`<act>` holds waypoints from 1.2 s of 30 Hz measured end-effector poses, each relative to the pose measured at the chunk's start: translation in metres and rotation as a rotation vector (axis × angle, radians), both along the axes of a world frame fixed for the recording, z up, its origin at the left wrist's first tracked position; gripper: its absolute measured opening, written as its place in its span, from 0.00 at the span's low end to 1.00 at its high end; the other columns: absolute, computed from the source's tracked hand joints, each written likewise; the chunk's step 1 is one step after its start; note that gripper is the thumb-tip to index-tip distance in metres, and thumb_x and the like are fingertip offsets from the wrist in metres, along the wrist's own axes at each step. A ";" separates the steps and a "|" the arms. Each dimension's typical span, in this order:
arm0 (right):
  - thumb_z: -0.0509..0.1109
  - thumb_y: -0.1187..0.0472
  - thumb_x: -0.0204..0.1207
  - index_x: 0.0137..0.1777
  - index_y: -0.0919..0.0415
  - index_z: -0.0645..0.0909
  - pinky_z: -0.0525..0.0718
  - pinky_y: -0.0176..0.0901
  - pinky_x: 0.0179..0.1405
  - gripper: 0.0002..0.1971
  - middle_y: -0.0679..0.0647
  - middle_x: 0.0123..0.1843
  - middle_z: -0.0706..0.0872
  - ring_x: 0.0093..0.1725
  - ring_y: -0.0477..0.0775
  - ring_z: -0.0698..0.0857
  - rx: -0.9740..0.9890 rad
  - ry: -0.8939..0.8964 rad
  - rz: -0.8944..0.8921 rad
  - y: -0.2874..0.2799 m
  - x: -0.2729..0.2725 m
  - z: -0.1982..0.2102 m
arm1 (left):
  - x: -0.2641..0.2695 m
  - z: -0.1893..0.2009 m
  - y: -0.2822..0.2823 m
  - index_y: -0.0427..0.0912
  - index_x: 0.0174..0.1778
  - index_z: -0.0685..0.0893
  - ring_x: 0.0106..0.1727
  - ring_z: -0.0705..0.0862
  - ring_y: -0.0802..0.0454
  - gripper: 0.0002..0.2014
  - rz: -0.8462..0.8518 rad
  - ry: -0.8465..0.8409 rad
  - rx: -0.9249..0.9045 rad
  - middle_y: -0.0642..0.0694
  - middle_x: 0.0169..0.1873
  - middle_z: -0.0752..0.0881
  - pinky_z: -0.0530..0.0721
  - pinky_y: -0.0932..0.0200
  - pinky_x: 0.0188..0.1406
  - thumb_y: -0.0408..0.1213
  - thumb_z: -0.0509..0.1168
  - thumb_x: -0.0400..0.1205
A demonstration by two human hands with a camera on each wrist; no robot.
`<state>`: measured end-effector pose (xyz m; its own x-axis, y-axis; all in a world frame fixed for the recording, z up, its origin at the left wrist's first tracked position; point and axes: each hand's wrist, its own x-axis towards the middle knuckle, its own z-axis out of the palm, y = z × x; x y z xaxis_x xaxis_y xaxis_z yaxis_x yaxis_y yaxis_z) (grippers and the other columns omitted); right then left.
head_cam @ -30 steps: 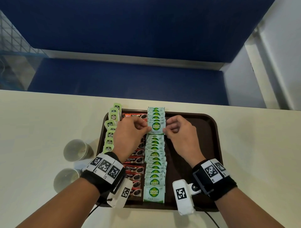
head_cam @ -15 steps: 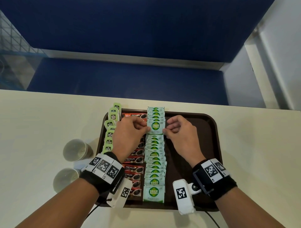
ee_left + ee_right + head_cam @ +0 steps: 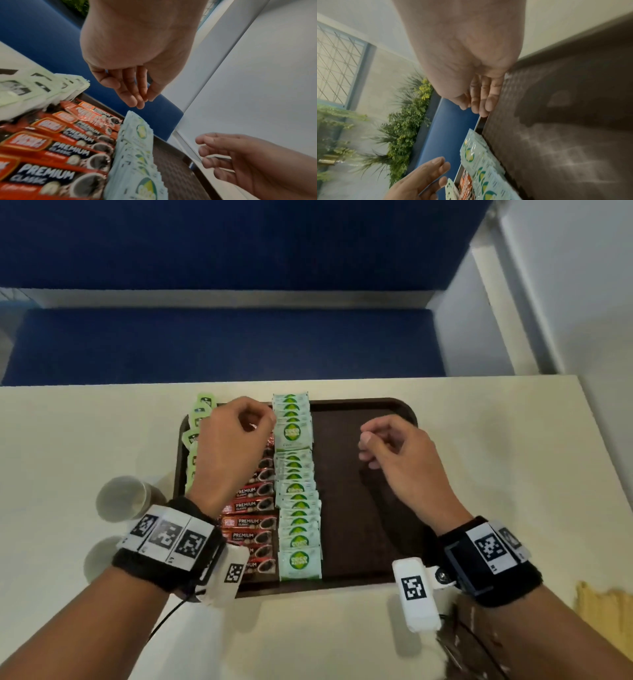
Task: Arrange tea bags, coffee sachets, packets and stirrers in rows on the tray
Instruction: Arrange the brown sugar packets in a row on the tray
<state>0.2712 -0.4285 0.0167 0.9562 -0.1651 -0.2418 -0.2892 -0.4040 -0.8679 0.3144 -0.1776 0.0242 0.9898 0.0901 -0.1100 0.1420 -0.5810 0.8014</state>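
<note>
On the brown tray (image 3: 394, 412), the left hand (image 3: 233, 446) hovers, loosely curled and empty, over the red coffee sachets (image 3: 251, 522). Just right runs the green packets (image 3: 298, 508) row, near to far. Further right, the right hand (image 3: 397, 453), relaxed and empty, hangs over bare tray, nearer that free space.

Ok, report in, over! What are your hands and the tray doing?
Both hands empty, above brown plastic tray. Three packet rows laid. Right half bare.

"PREMIUM CLASSIC" on coffee sachets (image 3: 251, 520); perhaps "COCO"
</note>
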 end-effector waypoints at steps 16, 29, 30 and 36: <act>0.68 0.58 0.93 0.63 0.53 0.88 0.91 0.43 0.47 0.08 0.50 0.53 0.93 0.50 0.53 0.93 -0.024 -0.032 -0.567 -0.146 -0.224 0.051 | -0.141 0.013 -0.156 0.55 0.51 0.94 0.47 0.91 0.67 0.06 -0.763 0.136 -0.135 0.67 0.42 0.93 0.79 0.78 0.45 0.38 0.76 0.87; 0.92 0.38 0.60 0.95 0.46 0.49 0.78 0.53 0.80 0.70 0.39 0.78 0.60 0.81 0.54 0.69 -0.234 0.505 -0.510 -0.085 -0.378 -0.031 | -0.225 -0.041 -0.220 0.46 0.95 0.56 0.88 0.64 0.44 0.44 -1.163 0.146 0.362 0.46 0.89 0.65 0.72 0.48 0.84 0.58 0.69 0.88; 0.93 0.38 0.58 0.95 0.47 0.46 0.77 0.50 0.79 0.73 0.37 0.75 0.58 0.80 0.54 0.68 -0.236 0.497 -0.529 -0.078 -0.382 -0.036 | -0.228 -0.043 -0.225 0.43 0.96 0.49 0.90 0.59 0.41 0.49 -1.165 0.142 0.407 0.44 0.93 0.58 0.67 0.47 0.87 0.61 0.67 0.88; 0.95 0.47 0.59 0.95 0.47 0.39 0.77 0.44 0.78 0.77 0.33 0.69 0.53 0.79 0.51 0.70 -0.130 0.402 -0.652 -0.062 -0.380 -0.048 | -0.229 -0.052 -0.241 0.42 0.96 0.41 0.82 0.64 0.39 0.55 -1.162 0.055 0.499 0.43 0.90 0.59 0.72 0.44 0.82 0.64 0.68 0.86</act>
